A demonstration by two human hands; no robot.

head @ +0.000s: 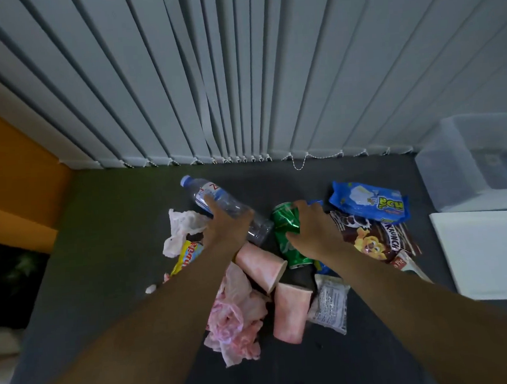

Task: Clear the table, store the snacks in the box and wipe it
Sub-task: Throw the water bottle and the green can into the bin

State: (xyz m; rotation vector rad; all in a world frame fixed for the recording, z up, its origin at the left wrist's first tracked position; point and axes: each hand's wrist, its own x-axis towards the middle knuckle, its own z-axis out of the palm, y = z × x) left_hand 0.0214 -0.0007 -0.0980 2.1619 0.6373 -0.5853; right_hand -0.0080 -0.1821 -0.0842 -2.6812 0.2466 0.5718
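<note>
On the dark table (107, 262), my left hand (226, 223) grips a clear plastic water bottle (213, 194) lying on its side. My right hand (313, 226) curls over a green soda can (284, 222) that also lies flat. Two pink paper cups (262, 266) (289, 312) lie below the hands, beside crumpled pink tissue (235, 316). Snack packs lie to the right: a blue one (370, 200), a brown Krunch one (375, 237) and a small white one (329, 303). A yellow wrapper (186, 255) and white tissue (181, 227) lie at the left.
A clear plastic box (455, 171) stands at the table's far right, with its white lid (490, 253) flat in front of it. Grey vertical blinds (238, 73) hang behind the table. An orange wall (11, 172) is at the left.
</note>
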